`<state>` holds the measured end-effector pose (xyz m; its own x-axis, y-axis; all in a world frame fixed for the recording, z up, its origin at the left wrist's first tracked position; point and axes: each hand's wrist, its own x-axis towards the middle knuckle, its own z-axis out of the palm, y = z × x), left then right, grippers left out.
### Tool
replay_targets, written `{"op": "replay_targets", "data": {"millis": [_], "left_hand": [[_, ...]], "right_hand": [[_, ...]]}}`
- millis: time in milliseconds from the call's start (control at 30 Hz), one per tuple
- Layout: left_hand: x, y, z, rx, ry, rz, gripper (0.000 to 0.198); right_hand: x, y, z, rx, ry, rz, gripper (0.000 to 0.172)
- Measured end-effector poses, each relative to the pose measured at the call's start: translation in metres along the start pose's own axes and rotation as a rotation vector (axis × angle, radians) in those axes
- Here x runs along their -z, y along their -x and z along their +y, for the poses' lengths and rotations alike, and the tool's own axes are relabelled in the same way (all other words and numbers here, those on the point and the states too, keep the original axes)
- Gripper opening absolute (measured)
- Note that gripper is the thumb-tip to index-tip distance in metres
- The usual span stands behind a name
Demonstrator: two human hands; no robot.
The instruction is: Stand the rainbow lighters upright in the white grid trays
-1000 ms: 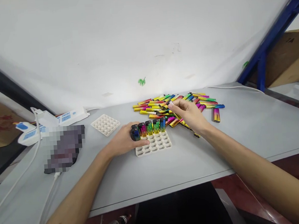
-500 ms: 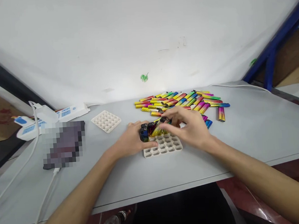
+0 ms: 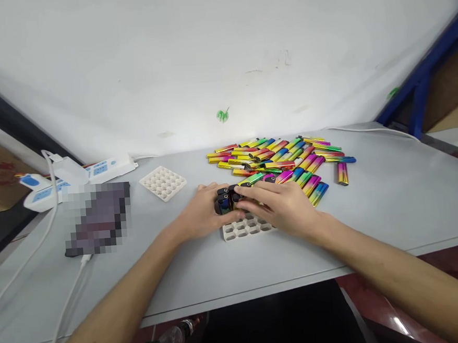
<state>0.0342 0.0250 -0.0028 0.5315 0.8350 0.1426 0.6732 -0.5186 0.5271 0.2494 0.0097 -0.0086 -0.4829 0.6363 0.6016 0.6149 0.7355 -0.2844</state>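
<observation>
A white tray with rows of oval holes lies in front of me. Several shiny lighters with black tops stand upright in its back left part. My left hand curls around their left side, fingers behind and thumb in front over the tray. My right hand is closed, its fingertips pinching a lighter by its black top beside the standing ones. That lighter's lower part is hidden, as is the tray's right side under my right hand.
Behind the tray lies a pile of rainbow-coloured lighters, with one lighter apart at its right. Another holed tray is at the left. A power strip, cables and a blurred dark device occupy the table's left side.
My right hand has moved slightly left and down, and the lighter it held tilted now stands upright among the others. My left hand stays around the standing lighters.
</observation>
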Motion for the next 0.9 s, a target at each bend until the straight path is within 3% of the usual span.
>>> {"op": "replay_targets", "data": {"millis": [133,233,333,400,467,600,700,900], "left_hand": [[0.0,-0.001,-0.001,0.0,-0.009,0.017,0.027],[0.001,-0.002,-0.001,0.007,-0.034,0.022,0.03],[0.006,-0.001,-0.002,0.042,-0.055,0.028,0.034],[0.01,-0.001,-0.004,0.09,-0.06,0.033,0.034],[0.014,0.001,-0.008,0.14,-0.065,0.042,0.036],[0.02,0.003,-0.019,0.2,-0.035,0.067,0.044],[0.021,0.004,-0.022,0.203,0.007,0.068,0.046],[0.02,0.004,-0.02,0.219,0.013,0.072,0.051]], "right_hand": [[0.003,0.0,0.0,0.02,0.013,0.035,0.033],[0.011,-0.004,0.008,-0.009,0.05,0.149,0.031],[0.022,-0.01,0.027,-0.185,0.191,0.284,0.032],[0.028,-0.012,0.041,-0.349,0.312,0.3,0.037],[0.033,-0.013,0.054,-0.502,0.416,0.23,0.04],[0.039,-0.011,0.064,-0.694,0.518,-0.065,0.05],[0.038,-0.01,0.062,-0.723,0.529,-0.206,0.066],[0.031,-0.007,0.055,-0.733,0.531,-0.321,0.085]]}}
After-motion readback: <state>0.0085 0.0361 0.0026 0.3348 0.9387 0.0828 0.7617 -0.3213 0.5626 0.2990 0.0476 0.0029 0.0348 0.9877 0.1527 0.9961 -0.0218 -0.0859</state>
